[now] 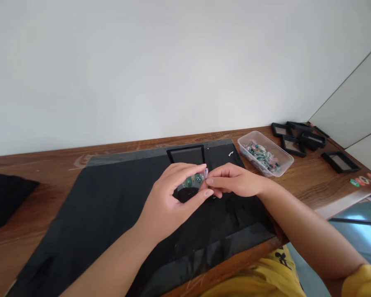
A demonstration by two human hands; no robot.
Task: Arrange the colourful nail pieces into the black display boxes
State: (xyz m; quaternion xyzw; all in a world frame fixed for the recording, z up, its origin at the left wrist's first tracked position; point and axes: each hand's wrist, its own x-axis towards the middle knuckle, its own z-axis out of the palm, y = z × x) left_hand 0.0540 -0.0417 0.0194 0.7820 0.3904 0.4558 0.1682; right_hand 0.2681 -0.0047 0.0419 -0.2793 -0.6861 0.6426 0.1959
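Note:
A row of small glossy green and clear pieces that look like press-on nails (190, 181) shows between the fingers of my left hand (169, 189). That hand arches round the row, its fingers at the far edge and its thumb at the near edge. My right hand (231, 180) is closed in a pinch at the row's right end, against a clear, bluish press-on nail (206, 172). Its fingertips partly cover what they pinch. Just beyond both hands, a black frame with a clear window (186, 155) lies on the black mat (111, 206).
A clear plastic tub (286, 159) of many similar small pieces stands right of the mat. Several black frames (293, 145) lie at the back right, another (340, 162) nearer. Round stickers (360, 180) mark the wooden table's right edge. A black object (5, 198) sits far left.

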